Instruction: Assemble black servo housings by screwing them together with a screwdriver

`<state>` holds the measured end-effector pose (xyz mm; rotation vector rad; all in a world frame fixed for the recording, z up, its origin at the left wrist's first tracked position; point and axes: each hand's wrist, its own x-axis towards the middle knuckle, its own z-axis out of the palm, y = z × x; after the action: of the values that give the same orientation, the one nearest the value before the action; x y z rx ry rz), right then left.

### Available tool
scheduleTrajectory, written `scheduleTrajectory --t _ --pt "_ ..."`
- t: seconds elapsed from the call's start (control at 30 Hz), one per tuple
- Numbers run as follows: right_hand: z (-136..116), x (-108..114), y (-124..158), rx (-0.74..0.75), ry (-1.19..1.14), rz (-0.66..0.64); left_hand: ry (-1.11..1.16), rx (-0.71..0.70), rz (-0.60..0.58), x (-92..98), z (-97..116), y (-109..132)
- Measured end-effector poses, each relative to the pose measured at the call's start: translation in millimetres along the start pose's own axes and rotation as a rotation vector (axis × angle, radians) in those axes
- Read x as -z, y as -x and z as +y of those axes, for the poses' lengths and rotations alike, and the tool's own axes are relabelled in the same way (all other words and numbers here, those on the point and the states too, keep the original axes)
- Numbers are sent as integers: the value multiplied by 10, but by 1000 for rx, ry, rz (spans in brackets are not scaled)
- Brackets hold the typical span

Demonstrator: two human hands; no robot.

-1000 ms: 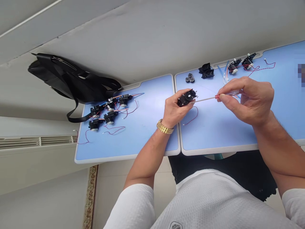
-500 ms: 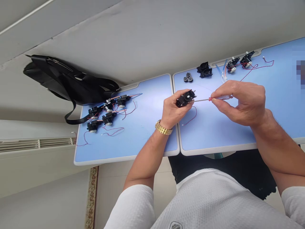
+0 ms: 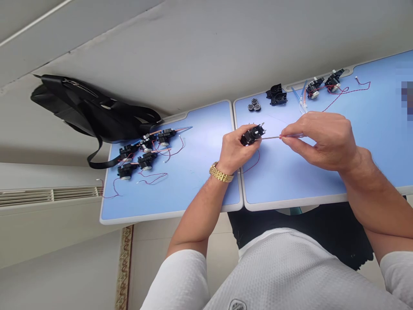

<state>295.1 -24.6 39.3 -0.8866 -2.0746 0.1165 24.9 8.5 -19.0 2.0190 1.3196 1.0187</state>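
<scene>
My left hand (image 3: 235, 145) is closed around a small black motor assembly (image 3: 252, 135), held above the table near the seam. A thin red-and-black wire (image 3: 254, 163) hangs below it. In my right hand (image 3: 322, 140) is a screwdriver (image 3: 271, 137), pinched between thumb and fingers where the shaft meets the handle. Its shaft points left, and its tip is at the right side of the assembly; whether it sits in a screw I cannot tell. Most of the handle is hidden behind my fingers.
Several similar assemblies with wires (image 3: 146, 160) lie on the left table (image 3: 180, 189). Along the back of the right table (image 3: 290, 185) are round metal parts (image 3: 254, 105), black housings (image 3: 276, 94), blue strips (image 3: 303, 94) and two more assemblies (image 3: 314, 88). A black bag (image 3: 80, 107) rests against the wall.
The motor assembly has turned slightly in my left hand, and its wire has swung left. My right hand with the screwdriver has shifted a little left, and its fingers now cover more of the handle.
</scene>
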Motion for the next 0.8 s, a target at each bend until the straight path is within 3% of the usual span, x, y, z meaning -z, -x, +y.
scheduleTrajectory --t 0.13,0.3,0.6,0.8 --pt "26 -7 22 -64 53 -62 -30 35 -43 -10 -8 -1" --pt "59 -16 32 -96 90 -41 -41 9 -71 -14 -2 7" --pt "-7 -17 8 -129 -85 -67 -38 37 -79 -2 14 0" --pt "60 -39 28 -172 -35 -38 -43 35 -81 -6 22 3"
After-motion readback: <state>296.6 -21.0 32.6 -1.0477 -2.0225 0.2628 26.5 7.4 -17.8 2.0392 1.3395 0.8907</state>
